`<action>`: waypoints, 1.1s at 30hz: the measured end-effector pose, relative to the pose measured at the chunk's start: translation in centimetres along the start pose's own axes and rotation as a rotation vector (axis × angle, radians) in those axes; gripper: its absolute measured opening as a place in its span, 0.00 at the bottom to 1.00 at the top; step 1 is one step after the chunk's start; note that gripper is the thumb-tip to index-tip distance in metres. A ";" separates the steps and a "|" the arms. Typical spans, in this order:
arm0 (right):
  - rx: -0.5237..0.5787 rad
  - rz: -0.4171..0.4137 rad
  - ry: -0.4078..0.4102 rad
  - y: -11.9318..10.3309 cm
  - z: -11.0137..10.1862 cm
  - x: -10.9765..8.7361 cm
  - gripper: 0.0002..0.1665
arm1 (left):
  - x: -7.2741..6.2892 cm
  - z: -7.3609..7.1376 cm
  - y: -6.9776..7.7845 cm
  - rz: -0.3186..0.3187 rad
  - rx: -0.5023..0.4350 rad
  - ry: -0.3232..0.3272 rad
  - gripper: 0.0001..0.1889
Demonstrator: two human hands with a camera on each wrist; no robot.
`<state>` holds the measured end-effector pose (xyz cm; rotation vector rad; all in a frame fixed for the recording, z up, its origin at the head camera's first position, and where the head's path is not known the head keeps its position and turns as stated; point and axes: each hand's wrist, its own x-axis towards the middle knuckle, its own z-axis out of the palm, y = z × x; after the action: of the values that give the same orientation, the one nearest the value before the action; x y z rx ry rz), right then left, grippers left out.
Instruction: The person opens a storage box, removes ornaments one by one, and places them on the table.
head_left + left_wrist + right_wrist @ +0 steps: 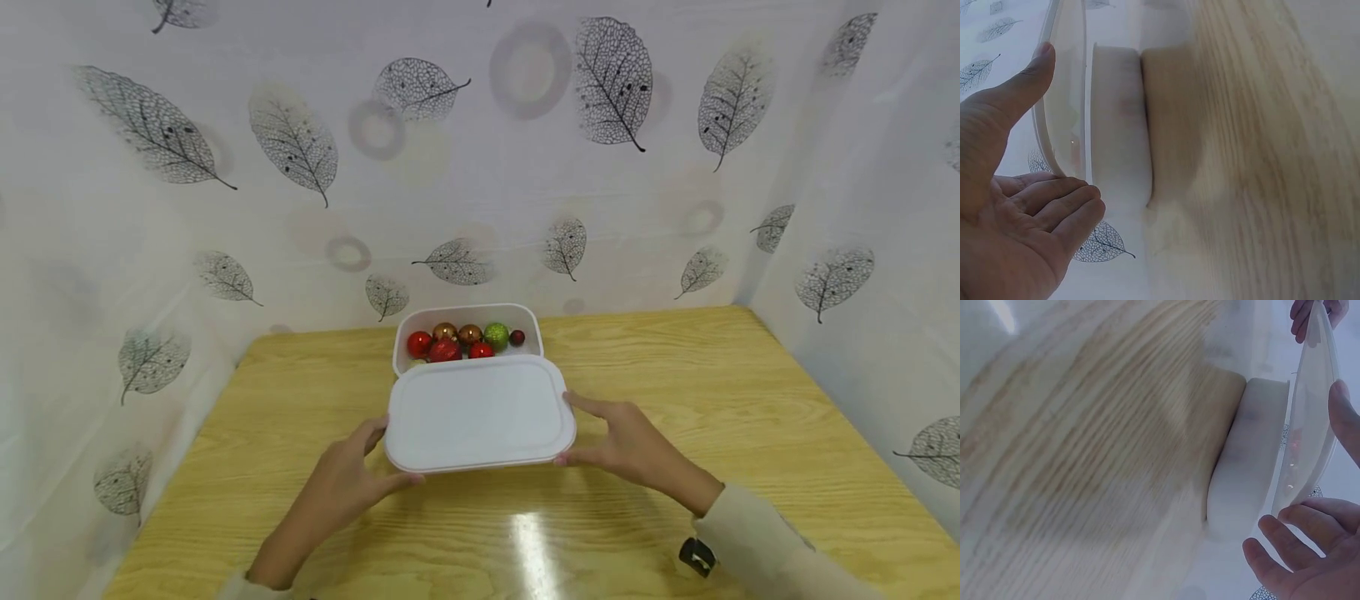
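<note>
A white lid point(480, 412) with rounded corners is held between both hands, over the near side of a white container point(532, 329). My left hand point(337, 479) pinches its left end, thumb on the near edge and fingers at the side. At the right end my right hand point(637, 446) grips it likewise. Side-on in the wrist views, the lid point(1310, 425) stands tilted above the container's rim. Inside the container lie several baubles: red point(446, 350), copper point(470, 335), green point(496, 336) and a small dark red one point(517, 337). The lid hides the container's near part.
The container stands on a wooden table point(660, 375), close to its back edge. Behind and on both sides hangs a pale cloth point(465, 183) printed with leaves. A small black object point(697, 557) shows by the right sleeve point(757, 533).
</note>
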<state>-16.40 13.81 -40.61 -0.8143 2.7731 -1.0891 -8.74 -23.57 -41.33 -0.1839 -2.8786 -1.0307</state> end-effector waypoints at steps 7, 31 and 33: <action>-0.021 0.013 -0.024 -0.3 0.0 -0.9 0.57 | -0.9 0.1 0.4 -0.042 0.016 -0.015 0.53; 0.012 -0.008 -0.072 -0.6 0.6 -2.9 0.56 | -3.1 0.3 0.7 -0.095 0.027 -0.045 0.51; -0.003 -0.005 -0.075 -0.3 0.9 -2.8 0.55 | -3.1 0.5 0.6 -0.095 0.025 -0.052 0.51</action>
<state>-13.63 14.46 -41.46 -0.8443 2.7132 -1.0327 -5.63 -23.06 -41.67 -0.0736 -2.9715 -1.0193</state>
